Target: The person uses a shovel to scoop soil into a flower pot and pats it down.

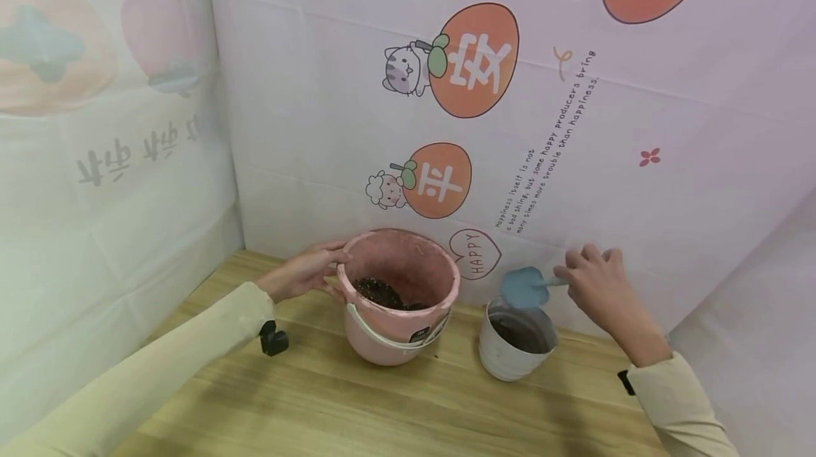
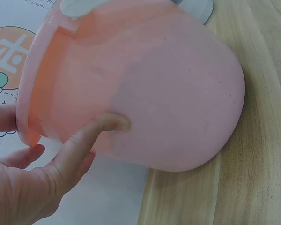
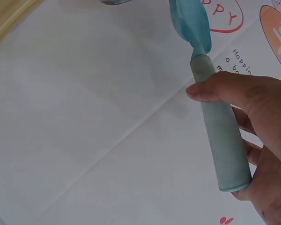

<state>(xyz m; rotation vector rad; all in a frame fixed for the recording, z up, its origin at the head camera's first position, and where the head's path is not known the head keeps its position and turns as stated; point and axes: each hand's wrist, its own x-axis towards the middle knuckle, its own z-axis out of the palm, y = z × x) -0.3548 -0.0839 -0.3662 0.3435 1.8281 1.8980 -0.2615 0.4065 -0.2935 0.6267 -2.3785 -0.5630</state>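
Note:
A pink bucket (image 1: 376, 343) with a white handle hanging at its front stands on the table, dark soil (image 1: 379, 292) inside. My left hand (image 1: 312, 269) grips its left rim. In the left wrist view the thumb (image 2: 114, 123) presses on the bucket's outer wall, while the other fingers reach the rim. My right hand (image 1: 599, 290) holds a small trowel by its pale green handle (image 3: 220, 136). Its blue blade (image 1: 525, 287) hangs over the back rim of a white pot (image 1: 506, 358), which has dark soil (image 1: 516, 329) low inside.
A wood-grain table (image 1: 306, 400) carries both containers. Close behind them rises a white printed cloth (image 1: 357, 124), with more cloth (image 1: 146, 230) at the left and right. A dark crumb lies between bucket and pot.

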